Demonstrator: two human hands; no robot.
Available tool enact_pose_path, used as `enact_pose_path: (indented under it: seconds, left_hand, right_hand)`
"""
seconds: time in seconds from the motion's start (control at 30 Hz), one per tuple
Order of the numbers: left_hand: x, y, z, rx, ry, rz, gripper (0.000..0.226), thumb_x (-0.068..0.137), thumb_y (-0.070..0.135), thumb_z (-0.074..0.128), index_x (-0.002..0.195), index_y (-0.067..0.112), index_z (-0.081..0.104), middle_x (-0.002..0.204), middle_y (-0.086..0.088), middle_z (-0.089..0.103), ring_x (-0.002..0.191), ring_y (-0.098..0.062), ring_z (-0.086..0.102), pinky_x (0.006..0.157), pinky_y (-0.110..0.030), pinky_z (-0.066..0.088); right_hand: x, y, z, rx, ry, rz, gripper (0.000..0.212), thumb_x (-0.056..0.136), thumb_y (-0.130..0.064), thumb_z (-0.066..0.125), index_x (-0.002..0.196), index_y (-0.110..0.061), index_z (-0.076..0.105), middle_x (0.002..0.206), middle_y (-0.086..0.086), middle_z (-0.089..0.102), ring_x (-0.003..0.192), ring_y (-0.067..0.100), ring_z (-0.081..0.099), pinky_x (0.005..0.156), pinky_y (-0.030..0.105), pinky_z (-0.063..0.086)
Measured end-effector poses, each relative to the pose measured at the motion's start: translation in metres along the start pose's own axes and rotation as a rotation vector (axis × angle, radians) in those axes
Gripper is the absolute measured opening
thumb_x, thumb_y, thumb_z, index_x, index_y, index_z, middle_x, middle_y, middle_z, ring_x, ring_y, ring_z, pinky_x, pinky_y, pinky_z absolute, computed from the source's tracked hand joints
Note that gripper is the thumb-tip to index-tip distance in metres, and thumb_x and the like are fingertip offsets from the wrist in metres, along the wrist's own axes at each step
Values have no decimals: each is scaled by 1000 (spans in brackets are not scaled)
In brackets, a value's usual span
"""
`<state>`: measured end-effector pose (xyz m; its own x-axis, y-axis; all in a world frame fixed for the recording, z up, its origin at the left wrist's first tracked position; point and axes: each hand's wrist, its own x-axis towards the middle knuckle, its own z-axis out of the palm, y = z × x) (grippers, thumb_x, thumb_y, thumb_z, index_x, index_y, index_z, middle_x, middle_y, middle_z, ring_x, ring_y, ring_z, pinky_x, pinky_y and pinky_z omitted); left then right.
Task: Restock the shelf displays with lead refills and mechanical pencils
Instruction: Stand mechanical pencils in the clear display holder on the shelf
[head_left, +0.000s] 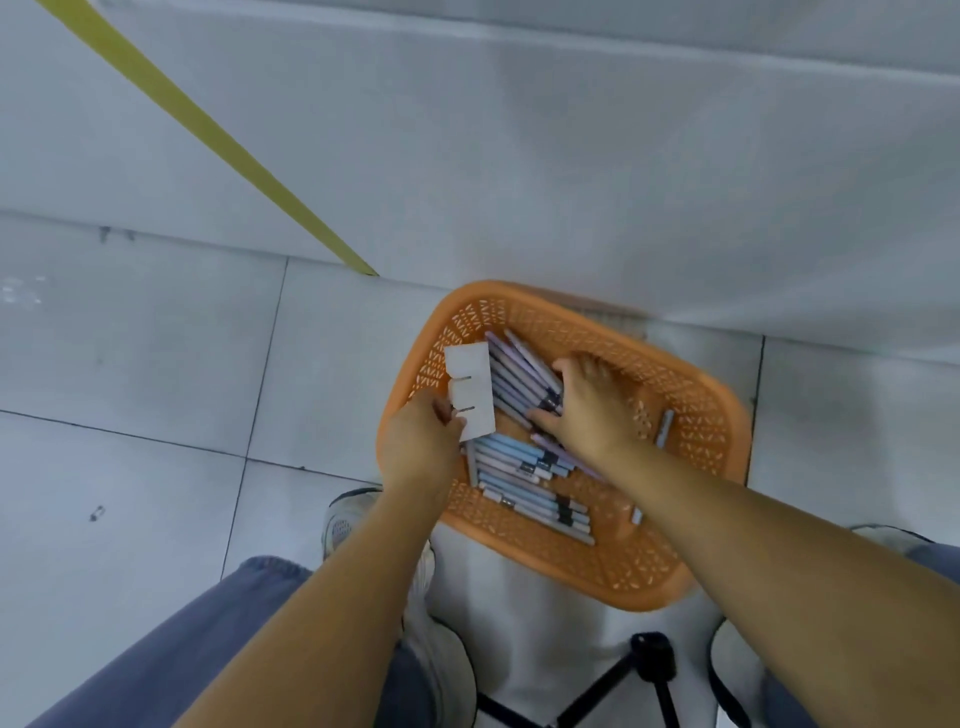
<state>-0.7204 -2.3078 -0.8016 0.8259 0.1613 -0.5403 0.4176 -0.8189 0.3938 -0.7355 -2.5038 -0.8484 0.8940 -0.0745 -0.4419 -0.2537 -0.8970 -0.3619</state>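
Note:
An orange plastic basket (691, 395) stands on the tiled floor against a white wall base. Inside lie several mechanical pencils in two bundles: lilac ones (514, 369) at the far side, blue ones (514, 462) nearer me. My left hand (421, 447) pinches a white slotted card divider (470, 392) over the basket's left edge. My right hand (587, 405) reaches into the basket, its fingers curled round the dark ends of the lilac pencils. A single loose pencil (664, 428) lies at the right side of the basket.
A yellow strip (208, 130) runs diagonally down the white panel behind the basket. My shoes (343, 525) and grey trouser legs stand close to the basket's near side. A black strap or stand (644, 660) hangs below me.

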Motion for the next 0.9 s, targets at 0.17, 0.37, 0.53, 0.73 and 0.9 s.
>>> enact_pose_path:
  seconds: [0.17, 0.37, 0.53, 0.73, 0.9]
  left_hand:
    - [-4, 7, 4, 16, 45, 175, 29, 90, 24, 71, 107, 24, 48, 99, 6, 57, 77, -10, 54, 60, -23, 39]
    - [14, 42, 12, 387, -130, 737, 86, 84, 29, 76, 155, 26, 28, 161, -3, 29, 147, -29, 17, 121, -47, 17]
    - [28, 74, 3, 609, -365, 875, 61, 84, 42, 74, 139, 33, 51, 144, 6, 52, 142, -25, 36, 113, -43, 29]
    - [-9, 114, -34, 579, -563, 899, 41, 84, 39, 75, 120, 23, 62, 106, 0, 69, 96, -22, 64, 79, -37, 51]
    - [-59, 135, -89, 248, -663, 871, 12, 93, 29, 70, 91, 24, 60, 79, 12, 61, 77, -14, 58, 67, -18, 44]
  right_hand:
    - [-3, 10, -4, -31, -85, -46, 39, 92, -41, 60, 113, -8, 56, 116, 12, 56, 109, 29, 52, 86, 36, 42]
    - [-6, 19, -18, -59, -253, -99, 18, 94, -32, 59, 95, -15, 52, 103, 11, 60, 91, 26, 58, 66, 32, 37]
    - [-19, 27, -66, 131, -472, -86, 13, 90, -37, 65, 92, -26, 58, 78, -3, 67, 65, 10, 63, 57, 28, 46]
    - [-45, 6, -151, 148, -493, -191, 17, 81, -29, 76, 82, -25, 60, 72, -1, 66, 57, 13, 66, 55, 30, 51]
    - [-83, -22, -235, 286, -463, -222, 38, 75, -22, 83, 104, -28, 60, 87, -8, 65, 57, 0, 61, 53, 21, 50]
